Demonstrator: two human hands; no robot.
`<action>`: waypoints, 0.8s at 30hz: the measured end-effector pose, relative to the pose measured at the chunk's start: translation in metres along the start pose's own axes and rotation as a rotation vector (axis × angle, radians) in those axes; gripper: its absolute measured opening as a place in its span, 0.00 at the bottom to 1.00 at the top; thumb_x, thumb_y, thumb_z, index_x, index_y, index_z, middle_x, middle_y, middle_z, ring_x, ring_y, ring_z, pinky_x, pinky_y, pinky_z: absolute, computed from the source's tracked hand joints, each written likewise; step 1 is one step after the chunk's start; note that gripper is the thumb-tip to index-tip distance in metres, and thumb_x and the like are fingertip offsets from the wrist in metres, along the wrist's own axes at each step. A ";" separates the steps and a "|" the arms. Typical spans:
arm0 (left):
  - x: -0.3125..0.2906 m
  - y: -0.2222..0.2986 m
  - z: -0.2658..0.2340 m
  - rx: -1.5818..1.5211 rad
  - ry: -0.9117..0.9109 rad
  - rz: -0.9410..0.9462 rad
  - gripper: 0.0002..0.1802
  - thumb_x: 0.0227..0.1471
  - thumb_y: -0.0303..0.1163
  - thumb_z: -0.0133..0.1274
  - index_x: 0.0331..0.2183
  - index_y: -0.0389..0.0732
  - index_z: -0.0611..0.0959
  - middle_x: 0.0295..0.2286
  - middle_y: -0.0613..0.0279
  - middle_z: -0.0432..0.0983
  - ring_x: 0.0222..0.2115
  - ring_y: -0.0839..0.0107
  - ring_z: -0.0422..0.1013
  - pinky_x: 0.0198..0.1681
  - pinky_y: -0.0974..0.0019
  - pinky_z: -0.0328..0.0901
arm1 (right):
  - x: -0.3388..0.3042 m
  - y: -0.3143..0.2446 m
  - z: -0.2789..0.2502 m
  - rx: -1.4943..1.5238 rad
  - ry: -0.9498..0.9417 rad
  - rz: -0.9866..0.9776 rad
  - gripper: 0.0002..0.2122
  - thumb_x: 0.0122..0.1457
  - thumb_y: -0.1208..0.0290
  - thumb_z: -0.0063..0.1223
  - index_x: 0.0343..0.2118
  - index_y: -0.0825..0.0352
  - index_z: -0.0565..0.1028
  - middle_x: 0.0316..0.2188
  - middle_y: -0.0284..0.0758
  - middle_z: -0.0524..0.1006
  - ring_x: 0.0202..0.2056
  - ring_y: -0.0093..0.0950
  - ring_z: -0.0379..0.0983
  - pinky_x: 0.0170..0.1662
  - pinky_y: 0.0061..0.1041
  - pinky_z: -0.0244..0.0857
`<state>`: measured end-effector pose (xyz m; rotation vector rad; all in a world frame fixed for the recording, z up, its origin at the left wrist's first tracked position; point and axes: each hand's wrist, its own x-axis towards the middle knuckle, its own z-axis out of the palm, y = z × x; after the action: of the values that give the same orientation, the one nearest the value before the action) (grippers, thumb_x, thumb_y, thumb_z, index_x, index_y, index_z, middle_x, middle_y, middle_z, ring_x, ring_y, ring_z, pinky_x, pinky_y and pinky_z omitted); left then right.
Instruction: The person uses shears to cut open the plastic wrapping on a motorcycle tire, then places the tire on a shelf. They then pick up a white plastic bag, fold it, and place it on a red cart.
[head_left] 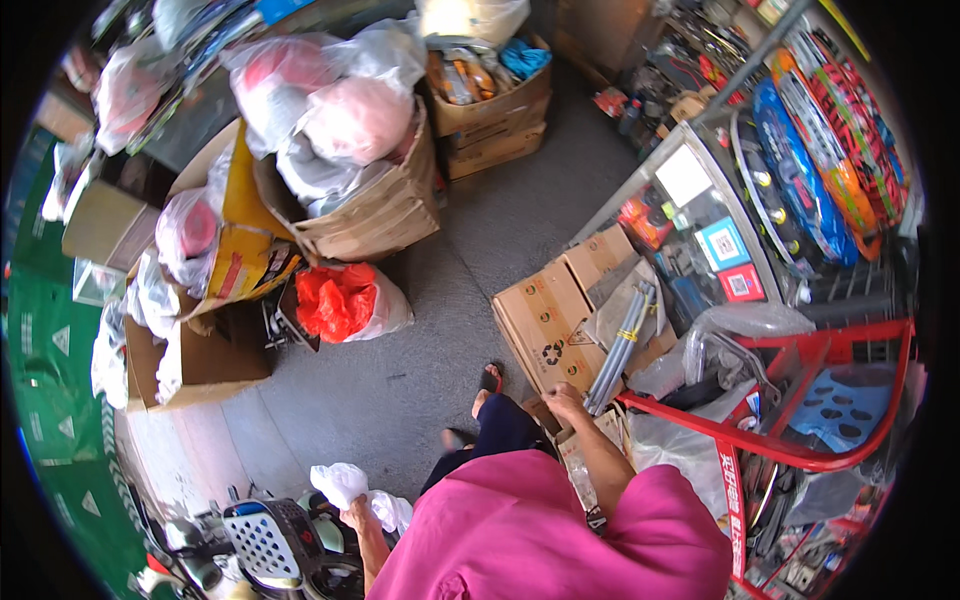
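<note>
At the lower middle, my left hand [362, 517] is closed around a crumpled white plastic bag [340, 484], which hangs out on both sides of the fingers. My right hand [565, 401] is curled at the near edge of a brown cardboard box [543, 322]. Whatever it may grip is too small to make out. Just right of that hand, a bundle of thin grey rods [622, 345] leans on the cardboard. Below it stands an open carton [580, 463], partly hidden by my forearm.
Large cartons of bagged goods [375, 215] stand at the upper left, near a white sack with red plastic [385, 308]. A glass display case [700, 215] and a red metal rack [680, 412] line the right. A parked scooter [265, 545] is at lower left. Grey floor [450, 290] runs between.
</note>
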<state>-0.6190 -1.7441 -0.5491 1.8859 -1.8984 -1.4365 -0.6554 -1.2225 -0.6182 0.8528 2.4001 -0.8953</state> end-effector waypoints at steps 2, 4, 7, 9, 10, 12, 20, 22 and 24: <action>0.003 -0.022 -0.018 -0.011 0.034 -0.007 0.25 0.29 0.23 0.60 0.37 0.32 0.81 0.30 0.59 0.77 0.29 0.64 0.73 0.35 0.64 0.67 | 0.002 0.046 0.003 -0.067 0.059 -0.048 0.16 0.47 0.56 0.53 0.27 0.65 0.80 0.25 0.43 0.79 0.31 0.40 0.77 0.35 0.35 0.69; 0.009 -0.047 -0.041 -0.008 0.097 0.003 0.25 0.28 0.23 0.60 0.37 0.32 0.81 0.30 0.59 0.78 0.30 0.64 0.73 0.36 0.64 0.67 | -0.005 0.071 -0.004 -0.123 -0.117 0.096 0.15 0.47 0.58 0.50 0.25 0.68 0.78 0.21 0.42 0.78 0.29 0.38 0.77 0.35 0.38 0.69; 0.011 -0.087 -0.077 0.004 0.204 0.027 0.26 0.27 0.23 0.60 0.37 0.33 0.81 0.31 0.59 0.78 0.30 0.64 0.73 0.37 0.64 0.67 | -0.018 0.098 -0.011 -0.177 -0.060 0.184 0.16 0.44 0.62 0.55 0.28 0.73 0.76 0.26 0.49 0.78 0.26 0.36 0.76 0.28 0.36 0.69; 0.010 -0.118 -0.110 0.064 0.265 0.061 0.26 0.27 0.23 0.61 0.37 0.33 0.81 0.31 0.59 0.78 0.31 0.64 0.73 0.38 0.65 0.67 | -0.007 0.139 -0.007 -0.053 0.001 0.266 0.16 0.43 0.67 0.57 0.33 0.74 0.74 0.26 0.43 0.77 0.27 0.36 0.75 0.29 0.36 0.69; 0.006 -0.133 -0.128 0.103 0.300 0.069 0.26 0.26 0.23 0.61 0.37 0.33 0.81 0.31 0.59 0.79 0.31 0.64 0.73 0.38 0.65 0.66 | 0.003 0.159 -0.008 -0.081 0.089 0.251 0.17 0.42 0.69 0.59 0.35 0.74 0.74 0.27 0.44 0.78 0.28 0.35 0.75 0.30 0.35 0.69; -0.007 -0.146 -0.164 0.289 0.296 -0.041 0.27 0.27 0.25 0.62 0.39 0.33 0.81 0.32 0.55 0.79 0.35 0.60 0.75 0.41 0.63 0.67 | 0.024 0.196 -0.012 0.135 0.321 0.137 0.18 0.40 0.74 0.61 0.36 0.74 0.74 0.32 0.44 0.78 0.32 0.35 0.76 0.36 0.31 0.71; -0.080 -0.126 -0.166 0.344 0.464 -0.130 0.22 0.30 0.24 0.58 0.36 0.35 0.83 0.29 0.54 0.80 0.31 0.59 0.76 0.38 0.61 0.68 | 0.062 0.138 -0.067 0.038 0.384 0.403 0.28 0.46 0.55 0.61 0.36 0.82 0.73 0.38 0.58 0.75 0.42 0.49 0.73 0.47 0.41 0.66; -0.087 -0.114 -0.152 0.354 0.451 -0.055 0.21 0.30 0.25 0.58 0.35 0.35 0.83 0.28 0.54 0.80 0.31 0.60 0.76 0.37 0.61 0.68 | 0.083 0.142 -0.067 -0.076 0.369 0.408 0.28 0.43 0.57 0.63 0.37 0.82 0.73 0.38 0.56 0.76 0.41 0.48 0.74 0.46 0.40 0.68; -0.093 -0.090 -0.128 0.316 0.409 0.056 0.21 0.31 0.26 0.59 0.35 0.35 0.82 0.28 0.53 0.80 0.31 0.60 0.76 0.36 0.62 0.68 | 0.093 0.148 -0.065 0.040 0.364 0.504 0.29 0.39 0.58 0.65 0.37 0.81 0.74 0.38 0.54 0.76 0.41 0.46 0.74 0.45 0.40 0.69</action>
<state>-0.4494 -1.7157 -0.4897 2.0359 -2.0295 -0.6884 -0.6337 -1.0516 -0.6896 1.6609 2.2756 -0.6264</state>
